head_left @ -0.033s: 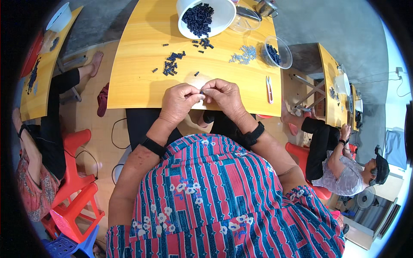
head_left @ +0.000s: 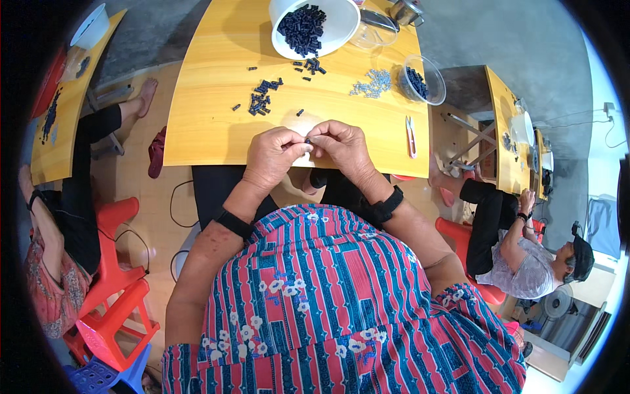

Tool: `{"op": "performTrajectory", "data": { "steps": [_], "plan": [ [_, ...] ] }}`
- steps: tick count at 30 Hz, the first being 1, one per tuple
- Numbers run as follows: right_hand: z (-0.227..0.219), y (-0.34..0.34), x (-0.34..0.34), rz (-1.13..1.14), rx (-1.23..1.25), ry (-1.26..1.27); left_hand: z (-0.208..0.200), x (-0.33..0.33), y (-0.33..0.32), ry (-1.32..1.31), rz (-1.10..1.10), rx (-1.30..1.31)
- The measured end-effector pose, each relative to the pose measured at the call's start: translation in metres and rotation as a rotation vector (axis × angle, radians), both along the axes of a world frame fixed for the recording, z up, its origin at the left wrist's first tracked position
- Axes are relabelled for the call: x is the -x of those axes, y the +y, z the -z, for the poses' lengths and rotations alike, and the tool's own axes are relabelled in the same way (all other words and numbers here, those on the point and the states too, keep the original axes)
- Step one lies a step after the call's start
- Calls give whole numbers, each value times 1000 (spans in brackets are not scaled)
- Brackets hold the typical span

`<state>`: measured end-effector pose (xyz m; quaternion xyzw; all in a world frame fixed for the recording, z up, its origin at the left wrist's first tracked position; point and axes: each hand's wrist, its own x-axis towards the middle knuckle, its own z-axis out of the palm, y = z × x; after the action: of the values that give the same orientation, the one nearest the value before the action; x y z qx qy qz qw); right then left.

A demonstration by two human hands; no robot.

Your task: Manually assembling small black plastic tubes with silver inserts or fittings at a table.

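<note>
Above the near edge of the yellow table, a small black piece is pinched between my two hands. My left hand is closed on its left side with thumb and forefinger. From the other side, the closed fingertips of my right hand grip it as well; most of it is hidden by the fingers. One loose black piece lies just beyond my hands. Farther left is a scattered pile of black pieces, and small clear pieces form a heap to the right.
A white tub of black pieces lies tipped at the far side. Right of it are a clear bowl with dark pieces, a metal mug and thread snips. Co-workers sit at tables on both sides, near red stools.
</note>
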<state>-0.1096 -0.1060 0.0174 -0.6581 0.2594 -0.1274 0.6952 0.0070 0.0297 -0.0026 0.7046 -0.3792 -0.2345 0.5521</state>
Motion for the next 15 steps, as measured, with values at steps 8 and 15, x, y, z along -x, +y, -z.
{"op": "performTrajectory", "data": {
  "steps": [8, 15],
  "plan": [
    [-3, 0, 5, -51, 492, -35, -3, 0, 0, 17, 11, 6],
    [-3, 2, 11, -148, 818, -157, -5, -2, 2, 95, 33, -7]
  ]
}}
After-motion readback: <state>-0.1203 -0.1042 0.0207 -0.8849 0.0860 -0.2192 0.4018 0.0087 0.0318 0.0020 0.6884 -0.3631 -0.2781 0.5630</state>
